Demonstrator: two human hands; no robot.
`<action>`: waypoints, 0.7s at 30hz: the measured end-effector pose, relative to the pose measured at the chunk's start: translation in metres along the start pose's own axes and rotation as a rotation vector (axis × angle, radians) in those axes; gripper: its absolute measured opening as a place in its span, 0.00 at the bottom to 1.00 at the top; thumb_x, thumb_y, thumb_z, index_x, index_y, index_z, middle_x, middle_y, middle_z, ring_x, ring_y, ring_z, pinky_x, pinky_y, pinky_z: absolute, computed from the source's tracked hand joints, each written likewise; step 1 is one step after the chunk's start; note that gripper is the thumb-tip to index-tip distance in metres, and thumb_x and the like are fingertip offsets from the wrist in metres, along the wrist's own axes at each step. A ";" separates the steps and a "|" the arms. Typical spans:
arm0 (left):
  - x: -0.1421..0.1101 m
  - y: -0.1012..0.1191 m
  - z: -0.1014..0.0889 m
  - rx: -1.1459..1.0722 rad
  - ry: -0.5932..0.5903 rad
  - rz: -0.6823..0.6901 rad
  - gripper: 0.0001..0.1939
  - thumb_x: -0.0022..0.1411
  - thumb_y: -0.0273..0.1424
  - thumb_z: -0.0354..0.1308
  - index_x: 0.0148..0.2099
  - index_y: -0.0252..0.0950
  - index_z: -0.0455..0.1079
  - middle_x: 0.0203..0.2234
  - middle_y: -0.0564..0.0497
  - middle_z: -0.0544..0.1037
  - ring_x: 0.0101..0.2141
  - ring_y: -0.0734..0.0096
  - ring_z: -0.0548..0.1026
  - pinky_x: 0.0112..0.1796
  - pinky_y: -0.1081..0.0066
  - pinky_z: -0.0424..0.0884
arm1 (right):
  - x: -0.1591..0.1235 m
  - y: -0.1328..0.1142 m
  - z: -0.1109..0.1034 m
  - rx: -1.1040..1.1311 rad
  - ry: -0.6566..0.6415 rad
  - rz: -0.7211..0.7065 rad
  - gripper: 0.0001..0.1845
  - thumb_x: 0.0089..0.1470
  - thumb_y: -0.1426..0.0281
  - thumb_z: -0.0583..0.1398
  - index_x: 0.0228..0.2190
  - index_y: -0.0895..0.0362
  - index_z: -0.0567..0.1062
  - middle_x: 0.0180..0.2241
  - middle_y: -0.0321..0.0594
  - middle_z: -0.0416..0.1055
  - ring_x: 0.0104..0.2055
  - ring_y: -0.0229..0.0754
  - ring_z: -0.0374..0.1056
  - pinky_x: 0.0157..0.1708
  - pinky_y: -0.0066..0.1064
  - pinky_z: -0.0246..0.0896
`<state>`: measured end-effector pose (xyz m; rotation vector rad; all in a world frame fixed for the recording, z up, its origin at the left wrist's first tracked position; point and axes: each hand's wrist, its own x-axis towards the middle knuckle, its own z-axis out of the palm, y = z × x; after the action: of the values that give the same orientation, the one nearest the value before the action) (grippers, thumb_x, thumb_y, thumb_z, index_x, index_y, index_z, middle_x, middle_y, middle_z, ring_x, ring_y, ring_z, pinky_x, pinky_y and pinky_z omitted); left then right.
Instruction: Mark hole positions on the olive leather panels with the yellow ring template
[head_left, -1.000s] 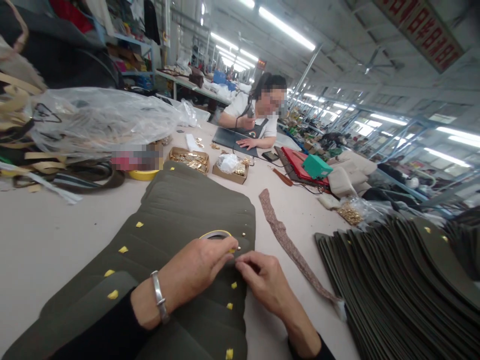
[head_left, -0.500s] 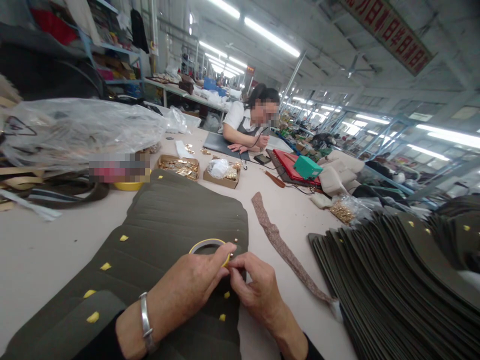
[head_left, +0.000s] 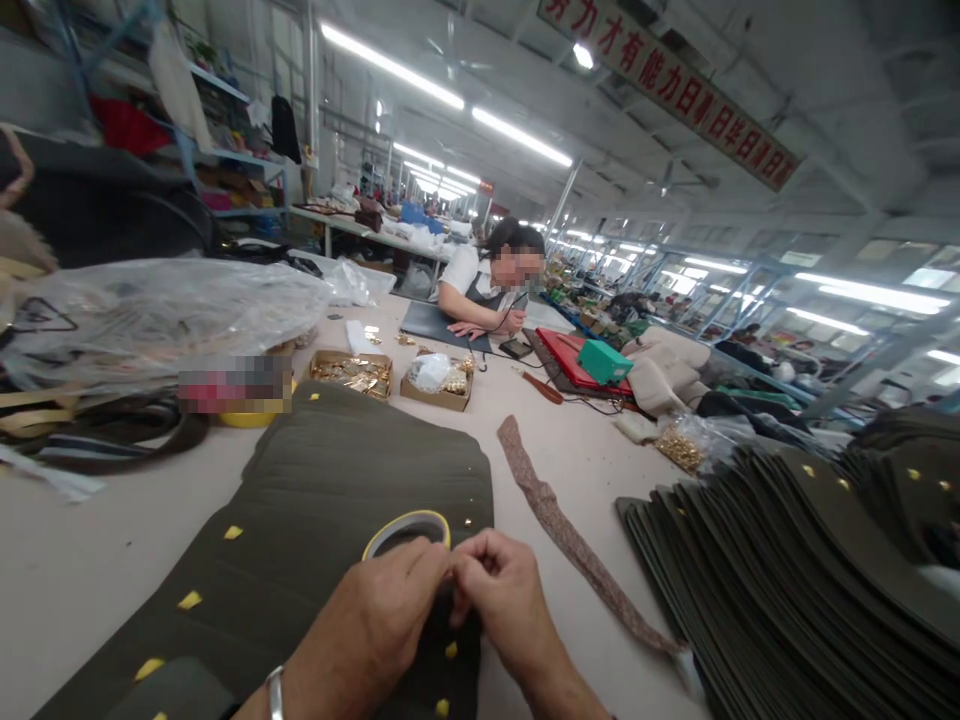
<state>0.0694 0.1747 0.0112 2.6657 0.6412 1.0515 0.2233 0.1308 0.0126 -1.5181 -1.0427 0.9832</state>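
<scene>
Dark olive fabric panels (head_left: 360, 450) lie overlapping on the table in front of me, dotted with small yellow tape pieces (head_left: 234, 533). My left hand (head_left: 382, 615) is closed on a roll of yellow tape (head_left: 409, 522), held over the panels with its ring tilted up. My right hand (head_left: 502, 595) is pinched, its fingertips meeting the left ones at the roll's right side. Whatever sits between the right fingertips is too small to make out. Tiny shiny metal studs (head_left: 468, 522) show on the panel just beyond the hands.
A brown strip of fabric (head_left: 562, 510) lies to the right, beside a stack of dark panels (head_left: 720, 590). Boxes of gold metal parts (head_left: 351, 372) stand ahead. A co-worker (head_left: 480, 285) leans over the table's far side. Plastic-wrapped goods (head_left: 157, 310) fill the left.
My view has tilted up, so the table things sit lower. The left hand and tape roll have turned, and the hands remain together at the roll.
</scene>
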 end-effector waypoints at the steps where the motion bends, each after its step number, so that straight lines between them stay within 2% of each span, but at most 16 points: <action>1: 0.000 0.000 -0.001 0.010 0.017 0.004 0.12 0.67 0.22 0.41 0.34 0.39 0.61 0.24 0.54 0.71 0.24 0.72 0.70 0.26 0.73 0.63 | 0.004 -0.003 -0.003 0.049 -0.002 0.045 0.08 0.45 0.67 0.61 0.22 0.60 0.71 0.15 0.32 0.68 0.15 0.33 0.64 0.16 0.22 0.59; 3: 0.000 -0.002 -0.003 0.072 -0.011 -0.036 0.10 0.67 0.22 0.43 0.36 0.38 0.62 0.26 0.53 0.71 0.26 0.70 0.71 0.28 0.72 0.65 | 0.013 -0.005 -0.013 0.070 -0.016 0.113 0.11 0.43 0.64 0.63 0.23 0.61 0.72 0.15 0.33 0.69 0.15 0.33 0.64 0.16 0.22 0.60; 5: 0.001 -0.005 -0.004 0.174 -0.134 -0.119 0.08 0.66 0.22 0.46 0.37 0.38 0.64 0.27 0.52 0.73 0.29 0.68 0.72 0.30 0.71 0.66 | 0.018 -0.004 -0.024 0.029 -0.052 0.130 0.14 0.43 0.62 0.64 0.25 0.62 0.74 0.17 0.34 0.70 0.15 0.32 0.65 0.16 0.22 0.60; 8: 0.003 -0.006 -0.005 0.265 -0.363 -0.225 0.09 0.64 0.20 0.49 0.38 0.38 0.66 0.30 0.52 0.74 0.32 0.68 0.71 0.31 0.72 0.67 | 0.017 0.000 -0.031 -0.108 -0.078 0.087 0.14 0.47 0.62 0.63 0.27 0.62 0.76 0.18 0.34 0.70 0.17 0.32 0.65 0.19 0.23 0.62; 10: 0.004 -0.005 -0.006 0.270 -0.435 -0.258 0.10 0.63 0.20 0.49 0.39 0.39 0.67 0.32 0.51 0.74 0.34 0.67 0.71 0.32 0.72 0.68 | 0.014 0.002 -0.030 -0.255 -0.081 0.025 0.11 0.50 0.65 0.61 0.26 0.61 0.76 0.18 0.34 0.70 0.18 0.33 0.65 0.19 0.24 0.62; 16: 0.005 -0.003 -0.006 0.231 -0.466 -0.293 0.10 0.64 0.20 0.48 0.40 0.38 0.67 0.33 0.50 0.74 0.35 0.64 0.70 0.33 0.69 0.70 | 0.008 0.007 -0.018 -0.662 -0.041 -0.310 0.09 0.53 0.75 0.57 0.24 0.57 0.75 0.22 0.36 0.73 0.25 0.37 0.69 0.27 0.26 0.59; 21: 0.005 -0.003 -0.005 0.213 -0.464 -0.293 0.09 0.64 0.21 0.48 0.39 0.38 0.66 0.33 0.50 0.73 0.35 0.63 0.70 0.34 0.67 0.70 | 0.010 0.012 -0.012 -0.885 -0.033 -0.422 0.10 0.53 0.78 0.56 0.23 0.57 0.73 0.23 0.38 0.73 0.27 0.39 0.69 0.29 0.27 0.58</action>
<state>0.0680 0.1795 0.0168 2.7272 1.0384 0.2860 0.2393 0.1355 0.0019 -1.8336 -1.8741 0.2284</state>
